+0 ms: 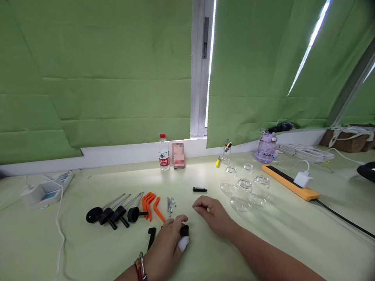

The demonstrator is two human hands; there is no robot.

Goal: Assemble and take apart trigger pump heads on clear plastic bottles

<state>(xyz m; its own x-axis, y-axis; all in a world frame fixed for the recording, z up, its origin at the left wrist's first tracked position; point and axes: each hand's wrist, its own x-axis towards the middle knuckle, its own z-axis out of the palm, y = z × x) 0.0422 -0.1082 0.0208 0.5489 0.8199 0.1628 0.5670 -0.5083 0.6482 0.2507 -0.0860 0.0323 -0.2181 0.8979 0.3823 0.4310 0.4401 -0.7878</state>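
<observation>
My left hand (170, 239), its thumb wrapped in white, closes over a black plastic part (184, 230) low on the table. The hand hides most of that part. A black hooked piece (151, 236) lies just to its left. Beyond the fingertips are thin metal screws (170, 207) with tiny nuts beside them. My right hand (216, 217) rests on the table with its fingers curled together; anything in the pinch is too small to make out. Past it lies a small black piece with a spring-like row (199, 189). Orange bent handles (158, 209) lie left of the screws.
Several black round-ended parts with metal rods (119, 214) lie at left. Glass jars (244, 190) stand at right, near an orange power strip (288, 182). A water bottle (164, 153) and a pink box (178, 155) stand at the back. A white cable (59, 226) runs at far left.
</observation>
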